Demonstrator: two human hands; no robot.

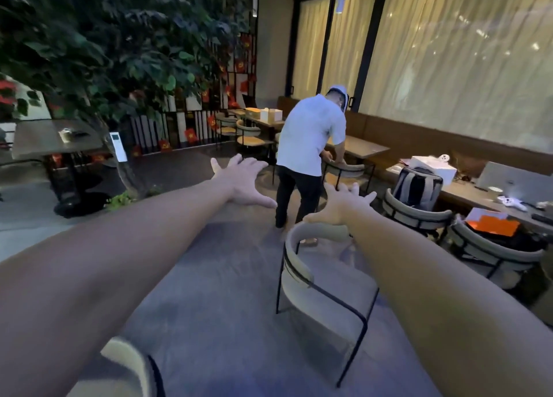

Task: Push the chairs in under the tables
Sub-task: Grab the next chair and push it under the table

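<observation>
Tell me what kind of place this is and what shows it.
Probably a cafe or restaurant seating area. A long wall bench runs under curtained windows with a row of small tables before it, several matching curved-back chairs stand around, and another person is handling a chair at one table.

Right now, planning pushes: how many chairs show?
6: one chair at the right hand, two at the right table, one by the other person, two far back; others may be hidden.

Bare forearms, no sleeves visible
</observation>
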